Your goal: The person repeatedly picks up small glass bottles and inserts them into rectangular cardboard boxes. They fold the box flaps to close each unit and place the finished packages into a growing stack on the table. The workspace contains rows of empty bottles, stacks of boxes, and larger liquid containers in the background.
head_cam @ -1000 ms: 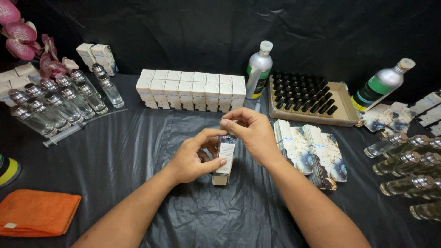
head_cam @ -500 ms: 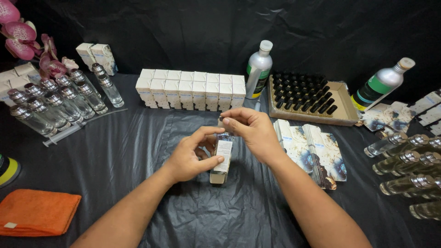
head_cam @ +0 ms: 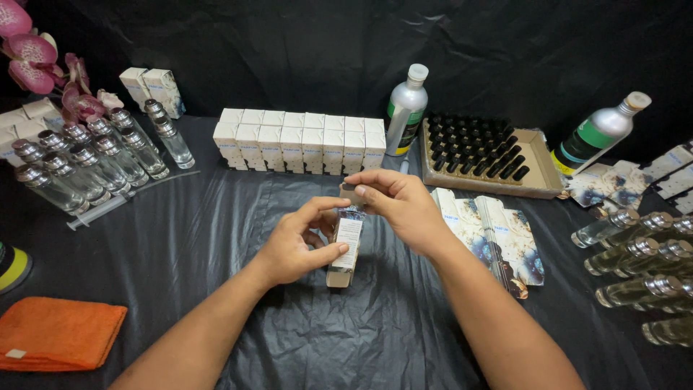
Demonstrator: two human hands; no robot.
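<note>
Near the middle of the worktop [head_cam: 404, 332], the fingers [head_cam: 326, 250] of the left hand [head_cam: 296, 245] wrap around a small upright carton [head_cam: 346, 249], thumb on its front face and the other fingers curled behind it. The fingers [head_cam: 368, 192] of the right hand [head_cam: 401, 206] are pinched together at the carton's open top, over the cap of a small glass bottle [head_cam: 351, 214] that stands partly inside. The carton's base appears to rest on the black sheet covering the worktop.

Judged from this arrangement, the bottle is not fully seated and the top flap is not closed, so this unit is in mid-packing.

Just right of the hands lies a fan of flat printed carton blanks [head_cam: 498, 235], not yet folded. Toward the back edge stands a double row of closed white cartons [head_cam: 303, 141], which appear finished. To its right stand a silver bottle with a green label [head_cam: 404, 108] and a cardboard tray of black caps [head_cam: 484, 152]; a second green-labelled bottle [head_cam: 599, 131] leans near the back right corner.

Capped glass bottles lie at the right edge [head_cam: 642, 267], and more stand at the left edge [head_cam: 86, 159], so a fair stock seems left to box. An orange cloth [head_cam: 58, 334] lies at the front left corner.
</note>
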